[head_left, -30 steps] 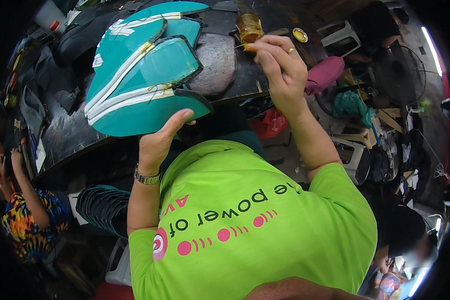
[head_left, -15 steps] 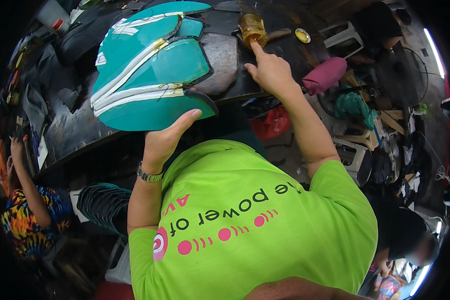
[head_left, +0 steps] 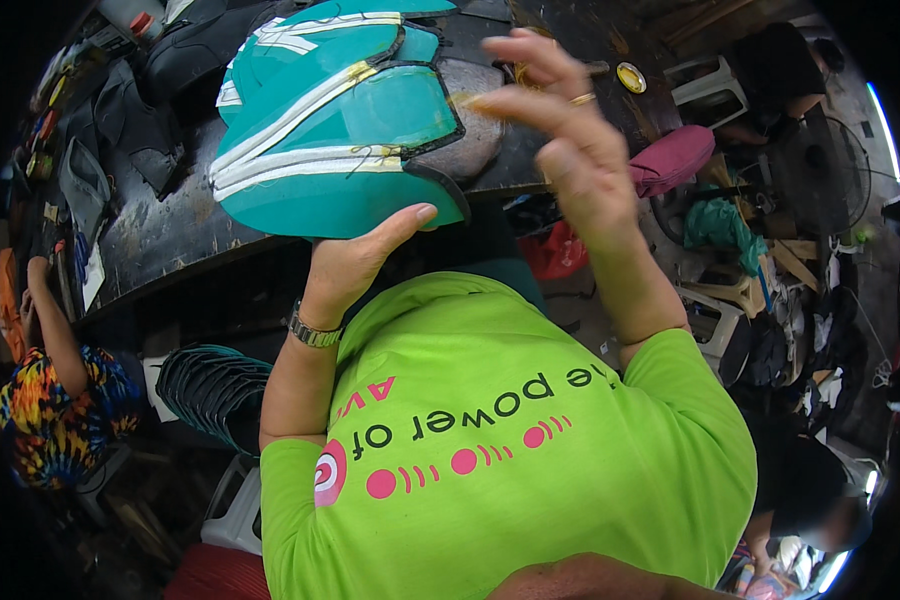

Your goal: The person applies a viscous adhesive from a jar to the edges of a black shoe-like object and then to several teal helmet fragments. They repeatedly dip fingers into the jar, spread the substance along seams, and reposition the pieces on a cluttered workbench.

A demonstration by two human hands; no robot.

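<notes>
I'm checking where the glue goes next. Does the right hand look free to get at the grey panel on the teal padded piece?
Probably yes. The right hand is raised beside the teal padded piece, which the left hand props up from below, and nothing lies between its fingers and the grey panel.

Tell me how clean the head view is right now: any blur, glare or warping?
Head view: right hand motion-blurred at the fingertips; teal shoe upper and left hand sharp; workbench edge bows from fisheye; corners black; bright glare along the right rim.
</notes>
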